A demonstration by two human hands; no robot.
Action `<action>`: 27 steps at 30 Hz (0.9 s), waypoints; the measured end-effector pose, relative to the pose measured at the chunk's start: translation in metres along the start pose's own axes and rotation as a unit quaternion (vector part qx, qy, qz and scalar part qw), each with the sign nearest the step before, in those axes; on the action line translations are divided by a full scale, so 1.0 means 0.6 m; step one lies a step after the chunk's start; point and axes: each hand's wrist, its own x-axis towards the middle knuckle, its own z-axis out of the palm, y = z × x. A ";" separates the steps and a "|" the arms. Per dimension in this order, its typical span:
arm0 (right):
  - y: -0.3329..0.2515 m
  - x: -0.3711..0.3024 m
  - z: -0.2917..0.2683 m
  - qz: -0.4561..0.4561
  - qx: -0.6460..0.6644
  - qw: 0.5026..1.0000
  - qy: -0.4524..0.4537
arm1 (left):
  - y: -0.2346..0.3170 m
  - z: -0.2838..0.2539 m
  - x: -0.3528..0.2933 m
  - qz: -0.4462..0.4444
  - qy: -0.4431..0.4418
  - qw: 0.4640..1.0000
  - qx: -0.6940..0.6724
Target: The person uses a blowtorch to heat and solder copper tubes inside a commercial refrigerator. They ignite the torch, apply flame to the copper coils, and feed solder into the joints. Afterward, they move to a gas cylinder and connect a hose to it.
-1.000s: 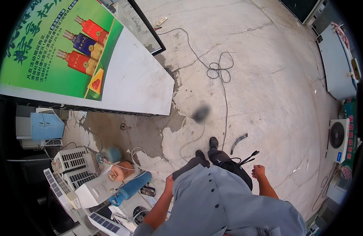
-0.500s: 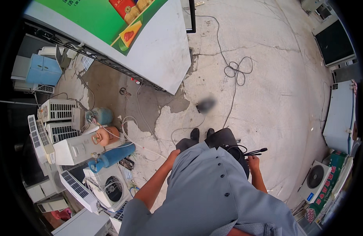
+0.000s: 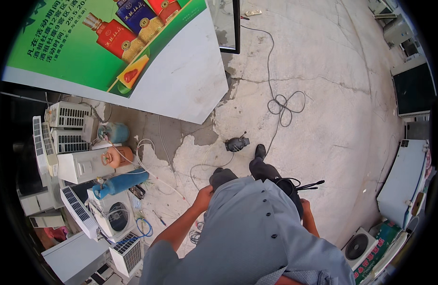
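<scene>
I stand on cracked concrete, and my grey shirt (image 3: 250,237) fills the lower middle. My left hand (image 3: 203,195) hangs by my left thigh, its fingers curled with nothing in them. My right hand (image 3: 304,205) is half hidden by my hip and seems closed on a black cable bundle (image 3: 302,184) whose ends stick out to the right. A small black compressor (image 3: 237,143) sits on the floor just ahead of my black shoe (image 3: 260,151). A thin wire runs from it toward my feet.
A big green and white banner board (image 3: 181,80) leans at upper left. Air-conditioner units (image 3: 81,164) and blue (image 3: 119,183), orange (image 3: 120,156) and teal (image 3: 113,132) gas cylinders crowd the left. A coiled cable (image 3: 285,102) lies ahead, a white chest freezer (image 3: 404,183) right, a fan unit (image 3: 359,247) lower right.
My view has swung and moved forward: the banner and the stacked units have shifted across the picture, and the black compressor now lies close to my front foot. Both arms still hang at my sides.
</scene>
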 end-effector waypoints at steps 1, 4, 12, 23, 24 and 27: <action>-0.090 -0.020 -0.054 0.093 0.054 0.994 0.024 | -0.034 0.010 0.002 -0.006 0.016 1.000 -0.021; -0.187 0.084 -0.227 0.153 0.093 0.982 0.062 | 0.013 0.057 0.006 -0.023 -0.039 0.991 -0.126; -0.802 0.272 -0.439 -0.210 0.011 0.968 0.141 | 0.131 -0.018 0.104 -0.055 0.338 0.913 -0.221; -1.669 0.323 -0.135 -0.692 0.009 0.712 0.116 | 0.536 -0.379 0.117 0.213 0.731 0.615 -0.206; -1.724 0.341 -0.108 -0.700 0.053 0.703 0.118 | 0.572 -0.384 0.128 0.223 0.740 0.600 -0.206; -1.828 0.290 -0.059 -0.694 0.071 0.716 -0.001 | 0.614 -0.382 0.130 0.212 0.759 0.585 -0.192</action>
